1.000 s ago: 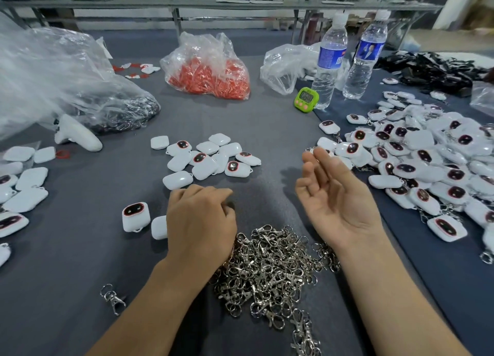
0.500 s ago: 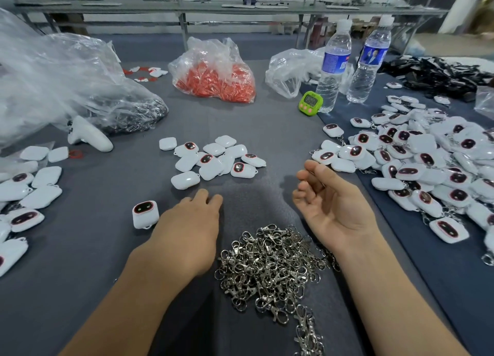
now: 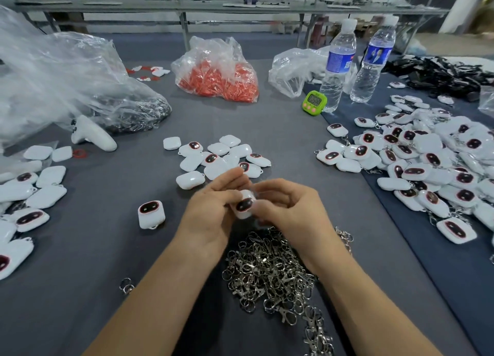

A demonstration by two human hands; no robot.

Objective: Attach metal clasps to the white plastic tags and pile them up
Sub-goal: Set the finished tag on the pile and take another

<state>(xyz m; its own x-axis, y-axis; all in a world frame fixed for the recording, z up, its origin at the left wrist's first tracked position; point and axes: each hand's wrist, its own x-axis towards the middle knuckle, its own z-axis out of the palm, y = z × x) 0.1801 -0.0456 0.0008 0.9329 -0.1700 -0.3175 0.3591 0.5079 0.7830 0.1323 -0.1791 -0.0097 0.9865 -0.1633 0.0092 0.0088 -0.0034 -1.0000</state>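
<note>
Pinching white tag (image 3: 244, 204) between left hand (image 3: 211, 218) and right hand (image 3: 290, 212).

I note smooth, glossy white plastic on the tags (image 3: 190, 180), bright shiny metal on the clasps (image 3: 270, 273), matt grey cloth over the table (image 3: 88, 262), and crinkled clear plastic film for the bags (image 3: 56, 70).

Clasps (image 3: 270, 273) below hands (image 3: 251, 208), tags (image 3: 427, 168) right

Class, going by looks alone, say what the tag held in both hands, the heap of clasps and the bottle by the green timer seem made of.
Tag: glossy white plastic, seemingly; smooth moulded shell, soft highlights. Clasps: bright silvery metal, glinting. Bottle: clear thin plastic, probably; background shows through.
</note>
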